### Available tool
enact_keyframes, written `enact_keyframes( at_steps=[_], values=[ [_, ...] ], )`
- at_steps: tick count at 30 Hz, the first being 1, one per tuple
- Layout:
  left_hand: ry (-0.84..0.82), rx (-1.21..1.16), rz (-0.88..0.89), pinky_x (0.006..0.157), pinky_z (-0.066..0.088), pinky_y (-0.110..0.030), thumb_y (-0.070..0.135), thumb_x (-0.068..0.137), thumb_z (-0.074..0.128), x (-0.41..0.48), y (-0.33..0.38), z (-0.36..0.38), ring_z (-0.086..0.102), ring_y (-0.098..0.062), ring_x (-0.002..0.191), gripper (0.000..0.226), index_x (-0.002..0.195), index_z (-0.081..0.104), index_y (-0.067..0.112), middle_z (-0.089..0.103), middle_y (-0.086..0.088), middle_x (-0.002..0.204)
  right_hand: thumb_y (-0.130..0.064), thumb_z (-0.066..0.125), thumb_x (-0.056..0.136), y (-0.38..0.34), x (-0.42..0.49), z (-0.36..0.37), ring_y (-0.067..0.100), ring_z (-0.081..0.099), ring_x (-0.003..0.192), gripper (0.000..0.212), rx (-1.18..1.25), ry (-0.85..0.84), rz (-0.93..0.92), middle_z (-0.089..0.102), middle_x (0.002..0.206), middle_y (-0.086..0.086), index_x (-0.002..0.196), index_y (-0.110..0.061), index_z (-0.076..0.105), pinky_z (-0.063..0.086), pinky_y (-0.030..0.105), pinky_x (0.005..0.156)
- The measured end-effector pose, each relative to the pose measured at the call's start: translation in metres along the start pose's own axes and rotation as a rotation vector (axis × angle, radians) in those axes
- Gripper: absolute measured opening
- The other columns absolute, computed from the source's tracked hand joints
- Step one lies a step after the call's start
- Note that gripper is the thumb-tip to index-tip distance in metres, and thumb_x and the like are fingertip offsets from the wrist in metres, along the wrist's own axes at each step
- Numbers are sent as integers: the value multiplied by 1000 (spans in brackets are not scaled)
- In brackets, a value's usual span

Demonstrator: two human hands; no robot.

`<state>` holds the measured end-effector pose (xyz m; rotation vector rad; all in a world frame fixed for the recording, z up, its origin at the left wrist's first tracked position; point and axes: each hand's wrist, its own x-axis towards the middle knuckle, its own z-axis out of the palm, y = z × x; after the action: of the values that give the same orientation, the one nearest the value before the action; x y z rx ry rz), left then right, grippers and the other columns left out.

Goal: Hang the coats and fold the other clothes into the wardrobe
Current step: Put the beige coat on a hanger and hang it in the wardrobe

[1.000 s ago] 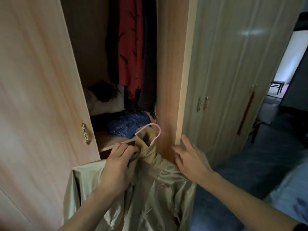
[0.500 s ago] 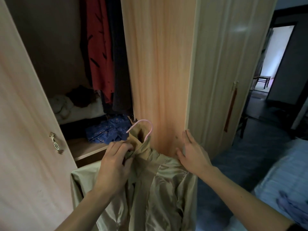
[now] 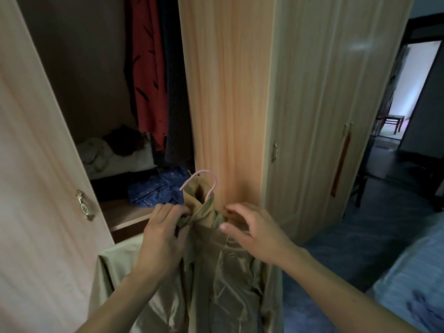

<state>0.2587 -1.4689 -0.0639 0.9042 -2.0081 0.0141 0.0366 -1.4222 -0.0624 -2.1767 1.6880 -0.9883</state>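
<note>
A shiny olive-green coat [image 3: 223,280] hangs on a pink hanger [image 3: 207,180] in front of the open wardrobe [image 3: 225,97]. My left hand [image 3: 163,234] is closed on the coat's collar just below the hook. At the right side of the collar is my right hand [image 3: 254,231], fingers curled and spread, thumb and fingertips touching the fabric; I cannot tell whether it grips. Inside the wardrobe a red garment [image 3: 149,75] and a dark one [image 3: 175,104] hang.
A blue patterned garment [image 3: 156,188] lies on the wardrobe shelf [image 3: 125,215], with white and dark clothes piled behind it. The left door [image 3: 36,164] stands open. A bed [image 3: 413,284] is at the right, and a doorway [image 3: 408,92] is beyond.
My right hand left the edge of the wardrobe door and came in to the coat's collar. The view has swung left and closer to the wardrobe. My left hand keeps its hold.
</note>
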Motion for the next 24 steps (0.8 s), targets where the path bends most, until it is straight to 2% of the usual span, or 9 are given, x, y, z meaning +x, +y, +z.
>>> enact_keyframes(
  at_steps=[3, 5, 7, 9, 11, 14, 17, 19, 24],
  values=[
    [5, 10, -11, 74, 40, -31, 7, 70, 68, 0, 1, -5, 51, -24, 85, 24, 94, 67, 6, 61, -2, 90, -60, 58, 85, -21, 16, 12, -1, 57, 100, 53, 109, 50, -113, 60, 113, -14, 127, -26, 55, 51, 21, 84],
    [23, 23, -10, 72, 39, -28, 8, 69, 71, 0, 1, -10, 49, -19, 85, 25, 94, 66, 6, 61, -1, 90, -49, 67, 83, -31, 27, 22, -2, 57, 88, 31, 150, 128, -161, 59, 96, -18, 105, -30, 57, 46, 16, 75],
    [52, 24, -13, 72, 41, -28, 7, 69, 74, 0, 0, -14, 49, -17, 84, 25, 93, 66, 7, 60, 4, 90, -42, 73, 80, -38, 36, 32, -7, 54, 78, 26, 179, 191, -175, 55, 83, -22, 90, -37, 50, 37, 8, 67],
    [72, 1, -51, 71, 42, -29, 1, 69, 79, 0, 0, -18, 51, -14, 83, 30, 93, 64, 9, 54, 15, 90, -38, 77, 77, -41, 43, 42, -8, 56, 76, 30, 232, 227, -155, 59, 81, -21, 90, -39, 50, 37, 8, 66],
    [90, -29, -117, 71, 42, -24, -1, 68, 81, -2, 0, -22, 51, -9, 82, 35, 94, 61, 12, 48, 22, 88, -36, 78, 76, -45, 48, 51, -5, 59, 74, 27, 270, 241, -138, 65, 81, -16, 89, -38, 55, 41, 12, 64],
    [107, -36, -171, 71, 42, -21, 0, 69, 81, -7, -8, -27, 51, -6, 82, 39, 95, 56, 17, 54, 13, 88, -37, 78, 73, -49, 55, 65, -3, 61, 69, 22, 374, 240, -134, 68, 76, -16, 83, -31, 59, 46, 16, 61],
    [129, -38, -241, 73, 45, -27, 2, 70, 80, -14, -19, -34, 54, -7, 83, 43, 97, 53, 22, 58, 8, 90, -41, 75, 71, -55, 63, 82, 1, 66, 77, 26, 478, 195, -122, 71, 85, -15, 89, -25, 66, 56, 29, 71],
    [131, -32, -253, 73, 45, -25, 2, 70, 80, -16, -30, -38, 54, -7, 82, 41, 96, 55, 21, 58, 8, 89, -38, 75, 72, -62, 71, 95, -1, 67, 82, 26, 507, 189, -105, 73, 90, -16, 94, -28, 67, 57, 32, 76],
    [39, 9, -258, 70, 38, -11, 5, 68, 83, -12, -78, -55, 52, -4, 80, 35, 94, 61, 15, 56, 8, 88, -43, 71, 69, -85, 101, 129, 1, 61, 62, 15, 413, 224, -76, 68, 72, -17, 77, -44, 58, 51, 29, 59]
  ],
)
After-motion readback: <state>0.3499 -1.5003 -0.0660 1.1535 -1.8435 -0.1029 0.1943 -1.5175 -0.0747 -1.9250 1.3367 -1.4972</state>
